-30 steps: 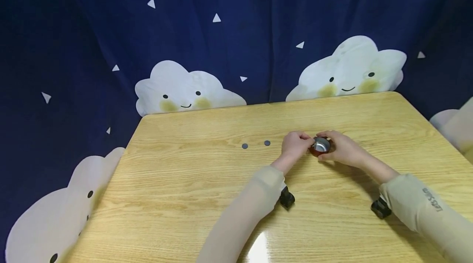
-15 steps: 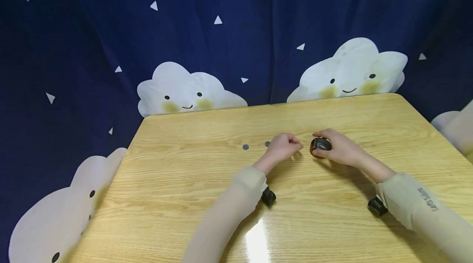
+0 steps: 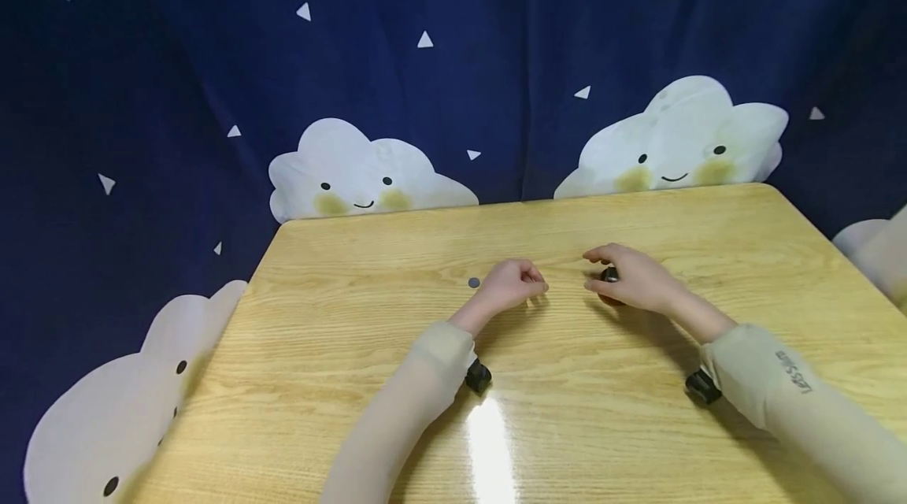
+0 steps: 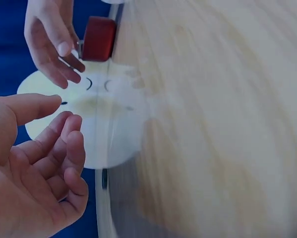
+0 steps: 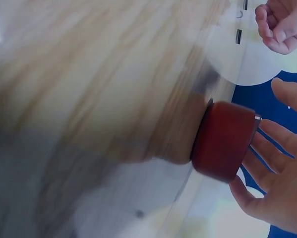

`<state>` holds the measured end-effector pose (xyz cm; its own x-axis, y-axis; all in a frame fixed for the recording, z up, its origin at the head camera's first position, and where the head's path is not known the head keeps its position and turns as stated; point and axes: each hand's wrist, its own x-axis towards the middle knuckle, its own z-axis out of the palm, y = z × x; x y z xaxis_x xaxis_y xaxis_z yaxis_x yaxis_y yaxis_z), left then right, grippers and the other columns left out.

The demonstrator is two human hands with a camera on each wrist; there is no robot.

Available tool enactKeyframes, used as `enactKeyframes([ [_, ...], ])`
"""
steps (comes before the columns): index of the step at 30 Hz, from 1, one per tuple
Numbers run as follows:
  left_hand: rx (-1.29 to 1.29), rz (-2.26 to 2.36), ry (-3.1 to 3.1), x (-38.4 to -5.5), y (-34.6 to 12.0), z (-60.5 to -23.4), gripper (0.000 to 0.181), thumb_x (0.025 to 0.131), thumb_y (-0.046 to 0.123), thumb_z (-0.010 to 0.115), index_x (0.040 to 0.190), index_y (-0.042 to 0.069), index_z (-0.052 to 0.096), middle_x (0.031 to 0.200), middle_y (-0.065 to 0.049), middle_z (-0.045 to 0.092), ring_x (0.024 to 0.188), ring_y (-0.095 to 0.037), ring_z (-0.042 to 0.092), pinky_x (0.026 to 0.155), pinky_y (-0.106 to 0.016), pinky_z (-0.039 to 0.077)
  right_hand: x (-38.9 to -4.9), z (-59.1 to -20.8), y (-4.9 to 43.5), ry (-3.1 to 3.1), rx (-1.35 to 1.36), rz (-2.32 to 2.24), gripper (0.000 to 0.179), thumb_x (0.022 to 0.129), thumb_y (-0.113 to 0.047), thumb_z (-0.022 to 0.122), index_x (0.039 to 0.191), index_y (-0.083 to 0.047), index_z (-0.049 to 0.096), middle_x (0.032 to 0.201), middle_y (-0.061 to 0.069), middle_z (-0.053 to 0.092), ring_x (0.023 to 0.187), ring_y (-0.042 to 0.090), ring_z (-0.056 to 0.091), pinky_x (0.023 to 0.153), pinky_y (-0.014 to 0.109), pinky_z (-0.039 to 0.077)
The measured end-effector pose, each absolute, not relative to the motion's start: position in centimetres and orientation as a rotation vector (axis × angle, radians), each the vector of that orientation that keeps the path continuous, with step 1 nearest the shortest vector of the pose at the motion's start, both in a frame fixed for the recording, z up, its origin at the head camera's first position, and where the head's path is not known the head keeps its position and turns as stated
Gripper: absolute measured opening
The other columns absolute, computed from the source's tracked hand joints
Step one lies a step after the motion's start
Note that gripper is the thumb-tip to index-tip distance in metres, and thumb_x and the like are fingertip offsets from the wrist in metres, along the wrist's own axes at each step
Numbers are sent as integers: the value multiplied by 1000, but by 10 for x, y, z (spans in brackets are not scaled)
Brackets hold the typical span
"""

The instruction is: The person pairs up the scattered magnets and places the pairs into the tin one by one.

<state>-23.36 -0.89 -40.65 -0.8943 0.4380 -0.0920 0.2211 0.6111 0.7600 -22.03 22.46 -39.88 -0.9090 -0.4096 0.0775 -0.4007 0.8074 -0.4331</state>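
Observation:
A small red round container [image 5: 222,144] with a dark top [image 3: 609,275] stands on the wooden table. Around its top are the spread fingers of my right hand [image 3: 641,281]; the right wrist view has them curving loosely at its upper rim, the little finger touching or nearly touching it. My left hand [image 3: 505,285] hovers left of the container with bent, relaxed fingers. Nothing shows between its thumb and fingertips in the left wrist view, where the palm [image 4: 34,198] is visible. One flat dark grey disc [image 3: 474,282] lies just left of that hand.
The pale wooden table [image 3: 319,370] reaches back to a dark blue curtain [image 3: 368,79] printed with white clouds. A black wrist camera sits under each sleeve. Glare brightens the table's front middle.
The container showed a silvery inside a second ago; a dark top covers it now. My left hand has drawn away leftward, hiding the second disc. The right hand's fingers have loosened.

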Motion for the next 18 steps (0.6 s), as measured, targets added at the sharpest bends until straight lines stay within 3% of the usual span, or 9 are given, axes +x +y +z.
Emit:
enactKeyframes([
  [18,394,1130,2680,-235,-47,-407,11,83,25,64,85,14,64,76,2,60,60,-10,52,53,-22,41,-226,-397,199,2963,-693,-713,43,86,-27,62,123,-5,54,114,14,60,102,30,56,84,47,44],
])
